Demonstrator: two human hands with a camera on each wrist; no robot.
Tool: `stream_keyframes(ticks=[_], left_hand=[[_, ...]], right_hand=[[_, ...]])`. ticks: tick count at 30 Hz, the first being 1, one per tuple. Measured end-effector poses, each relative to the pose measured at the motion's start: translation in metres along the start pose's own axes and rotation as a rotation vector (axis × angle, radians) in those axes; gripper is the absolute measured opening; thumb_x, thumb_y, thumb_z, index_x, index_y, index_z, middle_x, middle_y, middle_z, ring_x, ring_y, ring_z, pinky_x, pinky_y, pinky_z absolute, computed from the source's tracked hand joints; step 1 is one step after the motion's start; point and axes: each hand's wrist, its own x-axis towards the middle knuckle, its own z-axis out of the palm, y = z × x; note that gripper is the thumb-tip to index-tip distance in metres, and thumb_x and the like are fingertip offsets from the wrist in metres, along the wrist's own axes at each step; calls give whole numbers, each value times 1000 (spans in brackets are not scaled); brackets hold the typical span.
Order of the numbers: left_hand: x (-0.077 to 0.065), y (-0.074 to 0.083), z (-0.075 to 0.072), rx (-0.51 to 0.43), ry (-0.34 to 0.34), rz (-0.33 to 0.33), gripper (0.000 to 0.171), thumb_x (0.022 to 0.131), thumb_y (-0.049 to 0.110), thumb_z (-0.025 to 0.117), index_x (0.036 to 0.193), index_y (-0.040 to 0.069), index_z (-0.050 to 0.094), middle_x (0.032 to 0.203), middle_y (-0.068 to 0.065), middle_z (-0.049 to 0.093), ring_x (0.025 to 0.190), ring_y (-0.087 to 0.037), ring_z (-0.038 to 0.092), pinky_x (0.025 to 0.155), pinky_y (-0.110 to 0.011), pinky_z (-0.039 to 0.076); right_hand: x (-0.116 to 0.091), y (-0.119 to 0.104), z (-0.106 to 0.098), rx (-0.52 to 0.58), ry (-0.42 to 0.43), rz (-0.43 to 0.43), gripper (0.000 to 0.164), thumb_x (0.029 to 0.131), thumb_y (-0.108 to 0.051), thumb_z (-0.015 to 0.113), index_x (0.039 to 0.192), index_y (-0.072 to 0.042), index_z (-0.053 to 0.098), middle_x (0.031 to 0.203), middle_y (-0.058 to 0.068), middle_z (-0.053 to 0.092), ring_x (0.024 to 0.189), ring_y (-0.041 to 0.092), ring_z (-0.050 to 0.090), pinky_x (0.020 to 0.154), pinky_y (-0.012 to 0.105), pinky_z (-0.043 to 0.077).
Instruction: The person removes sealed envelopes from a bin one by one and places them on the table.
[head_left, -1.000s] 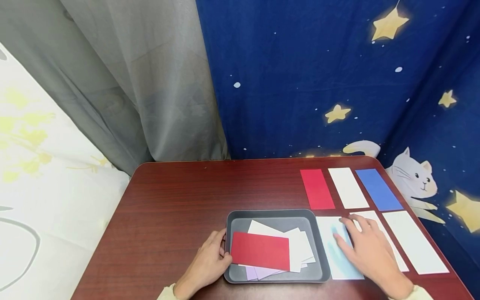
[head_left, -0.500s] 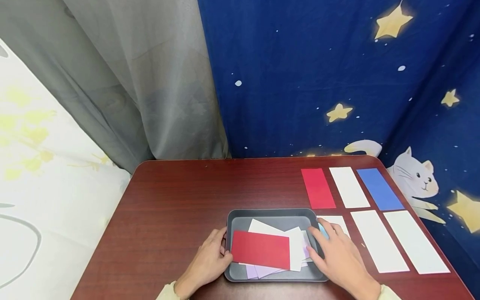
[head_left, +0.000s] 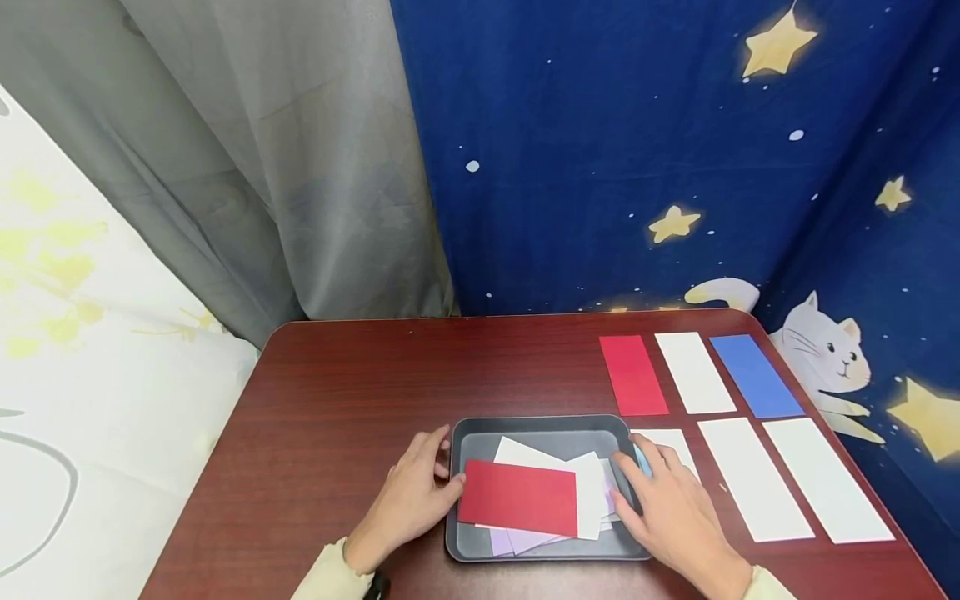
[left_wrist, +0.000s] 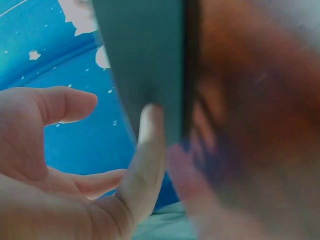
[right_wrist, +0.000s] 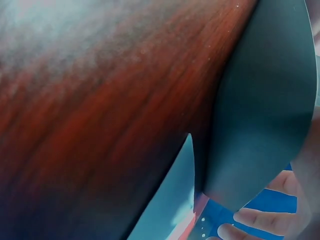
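Observation:
A grey tray (head_left: 607,550) lies before me, holding a red card (head_left: 517,498) on top of several white cards (head_left: 590,500) and pale purple ones (head_left: 528,540). At its left rim is my left hand (head_left: 408,496), thumb near the rim, fingers apart. In the left wrist view one finger (left_wrist: 145,155) meets the tray's outer wall (left_wrist: 145,55). My right hand (head_left: 675,508) reaches over the right rim with loosely bent fingers, two tips over the inside. It partly covers a white card with light blue (head_left: 675,443). The right wrist view shows fingertips (right_wrist: 250,217) by the tray's corner.
On the table's right side a red card (head_left: 633,375), a white card (head_left: 696,372) and a blue card (head_left: 756,375) form a back row. Two white cards (head_left: 756,479) lie in front. The brown tabletop (head_left: 352,392) extends left; curtains (head_left: 570,167) hang behind.
My right hand has come left from above the light blue-patterned card to the tray's right rim. The left hand's fingers have spread and drawn slightly back from the left rim.

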Motion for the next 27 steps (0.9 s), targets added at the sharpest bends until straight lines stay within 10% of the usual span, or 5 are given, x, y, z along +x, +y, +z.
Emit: stream_keyframes(ticks=[6,12,18,27], left_hand=[[15,13,-8,47,11,62,70,82,26,75,142,3,48,119,-5,55,88,-12,60,73,-28,50],[22,25,2,171,18,260,63,79,24,76,136,6,57,119,-2,54,100,-18,55,86,-39,47],[20,34,19,259,-133,426,61,77,27,79,131,8,60,126,-3,53,114,-20,52,97,-36,43],[14,38,32,414,-304,508,70,73,32,83,135,14,56,138,-4,50,125,-22,47,103,-32,38]], right_hand=[[-1,0,1,-9,-6,8,44,85,-46,62,118,-18,67,129,17,53,108,37,52,72,49,51],[-1,0,1,-17,-13,17,45,84,-46,62,119,-18,67,130,16,53,110,36,51,73,49,51],[-1,-1,0,-3,-9,22,45,84,-45,63,119,-17,67,131,17,53,110,37,51,76,50,51],[-2,-2,2,75,4,32,45,83,-36,67,123,-16,63,134,16,49,103,31,57,71,43,53]])
